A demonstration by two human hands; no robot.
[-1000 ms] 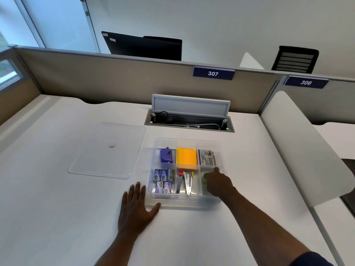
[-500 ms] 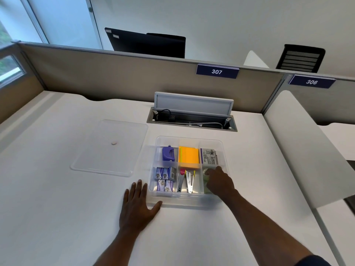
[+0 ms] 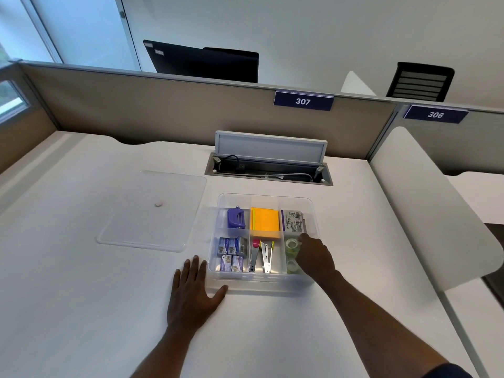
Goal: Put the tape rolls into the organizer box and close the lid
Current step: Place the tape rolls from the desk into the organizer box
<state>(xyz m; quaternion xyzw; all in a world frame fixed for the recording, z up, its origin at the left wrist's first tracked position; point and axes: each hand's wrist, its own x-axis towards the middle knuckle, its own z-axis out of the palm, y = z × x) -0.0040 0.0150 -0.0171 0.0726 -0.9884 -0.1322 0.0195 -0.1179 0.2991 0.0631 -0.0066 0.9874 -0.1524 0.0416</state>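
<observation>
A clear organizer box [image 3: 313,211] sits open on the white desk. Its front right compartment holds two clear tape rolls [image 3: 291,245], one behind the other. My right hand [image 3: 313,256] reaches into that compartment, fingers resting on the rolls and covering part of them; I cannot tell whether it grips one. My left hand [image 3: 195,293] lies flat on the desk, its thumb against the box's front left corner. The clear lid [image 3: 152,211] lies flat on the desk to the left of the box.
Other compartments hold a purple punch [image 3: 236,218], orange sticky notes [image 3: 266,223], small staple boxes [image 3: 230,253], metal staple removers [image 3: 261,256] and a printed packet [image 3: 294,221]. An open cable tray [image 3: 268,170] sits behind the box. A white divider panel [image 3: 425,203] stands at right.
My right hand has shifted slightly right and forward in the compartment, uncovering more of the tape rolls. The left hand stays flat beside the box.
</observation>
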